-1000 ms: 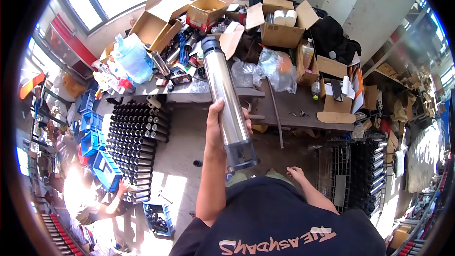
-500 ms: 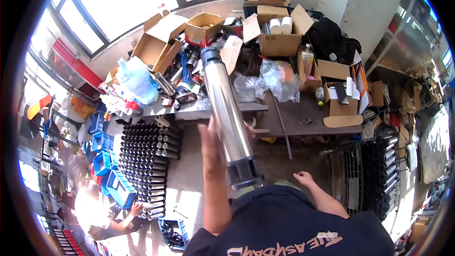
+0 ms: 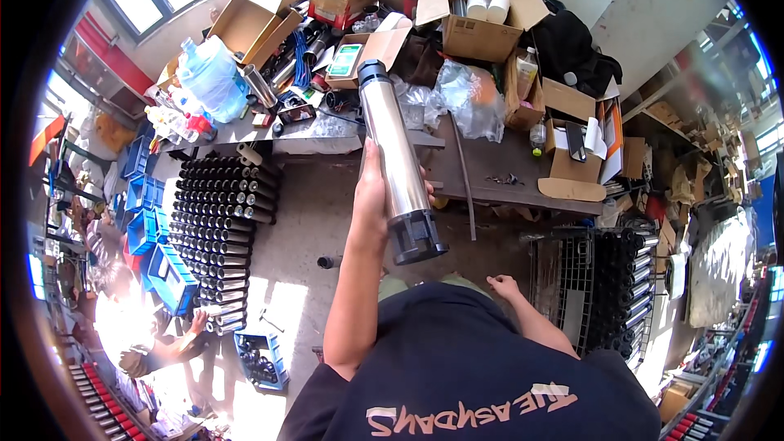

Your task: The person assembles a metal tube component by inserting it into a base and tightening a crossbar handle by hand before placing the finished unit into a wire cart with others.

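Note:
A polished metal cylinder (image 3: pixel 392 147) with black end caps is in my left hand (image 3: pixel 371 196), in front of my chest. My fingers wrap around its lower half, with fingertips showing on its right side. The cylinder tilts, its far end reaching over the bench edge and its slotted black near end above my lap. My right hand (image 3: pixel 504 286) hangs low by my right side with its fingers curled in, and nothing shows in it.
The cluttered bench (image 3: pixel 523 184) ahead carries open cardboard boxes (image 3: pixel 482 37), plastic bags and a large water bottle (image 3: pixel 212 77). Stacked cylinders (image 3: pixel 216 229) stand left, near blue crates (image 3: pixel 171 278) and a crouching co-worker (image 3: pixel 131 318). More cylinders (image 3: pixel 629 294) fill a rack at right.
My view has tipped down and turned a little right. My left hand has carried the cylinder away from my body, so its near end sits farther from my shirt. My right hand stays low.

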`<action>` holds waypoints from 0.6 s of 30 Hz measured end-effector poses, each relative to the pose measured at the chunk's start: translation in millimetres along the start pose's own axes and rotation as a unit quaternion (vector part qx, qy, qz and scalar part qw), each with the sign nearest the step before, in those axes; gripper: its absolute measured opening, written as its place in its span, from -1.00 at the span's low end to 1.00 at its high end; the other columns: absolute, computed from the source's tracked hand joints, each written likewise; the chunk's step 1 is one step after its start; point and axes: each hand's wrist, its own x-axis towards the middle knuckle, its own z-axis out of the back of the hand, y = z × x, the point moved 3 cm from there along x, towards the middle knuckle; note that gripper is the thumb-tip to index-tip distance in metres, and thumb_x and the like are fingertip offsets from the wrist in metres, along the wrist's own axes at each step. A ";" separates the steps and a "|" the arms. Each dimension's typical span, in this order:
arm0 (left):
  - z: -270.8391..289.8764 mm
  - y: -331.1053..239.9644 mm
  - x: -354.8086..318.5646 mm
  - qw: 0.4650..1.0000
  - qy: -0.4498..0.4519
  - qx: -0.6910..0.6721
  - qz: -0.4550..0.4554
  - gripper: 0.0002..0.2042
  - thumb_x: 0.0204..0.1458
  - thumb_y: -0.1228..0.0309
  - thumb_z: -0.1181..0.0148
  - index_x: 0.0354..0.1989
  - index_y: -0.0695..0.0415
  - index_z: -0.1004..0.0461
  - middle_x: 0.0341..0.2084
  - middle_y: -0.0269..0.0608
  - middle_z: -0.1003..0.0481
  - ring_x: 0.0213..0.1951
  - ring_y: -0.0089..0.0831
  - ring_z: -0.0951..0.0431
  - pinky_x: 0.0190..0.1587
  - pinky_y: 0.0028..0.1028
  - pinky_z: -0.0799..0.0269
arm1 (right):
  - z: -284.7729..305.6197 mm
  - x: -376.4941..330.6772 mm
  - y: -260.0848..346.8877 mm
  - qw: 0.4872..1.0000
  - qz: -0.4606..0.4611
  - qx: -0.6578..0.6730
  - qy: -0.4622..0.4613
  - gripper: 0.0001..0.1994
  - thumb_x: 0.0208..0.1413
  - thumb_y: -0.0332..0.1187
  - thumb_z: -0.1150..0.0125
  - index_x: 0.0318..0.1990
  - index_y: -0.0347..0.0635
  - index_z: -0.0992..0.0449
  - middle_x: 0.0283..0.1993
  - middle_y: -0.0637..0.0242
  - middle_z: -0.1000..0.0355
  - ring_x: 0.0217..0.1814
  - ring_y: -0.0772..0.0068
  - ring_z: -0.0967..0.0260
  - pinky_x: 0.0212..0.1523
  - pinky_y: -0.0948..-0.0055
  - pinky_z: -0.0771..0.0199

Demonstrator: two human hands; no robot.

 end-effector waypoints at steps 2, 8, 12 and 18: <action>-1.1 -3.2 -0.7 1.000 0.007 0.004 -0.002 -0.26 0.28 -0.29 0.29 0.07 0.30 -0.28 -0.35 0.02 -0.48 -0.45 -0.13 -0.59 -0.44 -0.15 -0.65 | -4.3 -0.6 10.6 1.000 0.009 0.009 -0.003 -0.53 0.15 0.02 -0.31 -0.15 -0.31 -0.66 -0.28 0.18 -0.64 -0.21 0.38 -0.60 -0.11 0.37 -0.54; -17.0 -4.3 -5.7 0.992 0.080 -0.096 -0.003 -0.33 0.31 -0.23 0.32 0.13 0.23 -0.23 -0.31 0.05 -0.46 -0.42 -0.15 -0.56 -0.38 -0.18 -0.64 | -15.6 0.3 31.5 0.999 0.035 0.020 -0.005 -0.56 0.14 0.01 -0.31 -0.19 -0.28 -0.67 -0.31 0.20 -0.64 -0.22 0.36 -0.61 -0.10 0.37 -0.54; -22.7 -5.3 -6.7 0.985 0.125 -0.117 -0.020 -0.32 0.32 -0.23 0.35 0.15 0.23 -0.23 -0.27 0.04 -0.43 -0.37 -0.17 -0.51 -0.33 -0.20 -0.61 | -14.8 5.2 37.2 0.998 0.056 0.002 -0.021 -0.57 0.14 0.03 -0.29 -0.27 -0.25 -0.68 -0.36 0.22 -0.64 -0.24 0.37 -0.61 -0.11 0.37 -0.54; -29.4 -1.8 -6.1 0.968 0.180 -0.172 -0.039 -0.30 0.28 -0.28 0.36 0.06 0.21 -0.28 -0.30 -0.03 -0.42 -0.38 -0.20 -0.50 -0.35 -0.20 -0.53 | -14.7 6.4 22.9 0.999 0.035 -0.013 -0.021 -0.52 0.08 0.11 -0.28 -0.20 -0.18 -0.69 -0.27 0.18 -0.65 -0.12 0.21 -0.61 -0.04 0.28 -0.54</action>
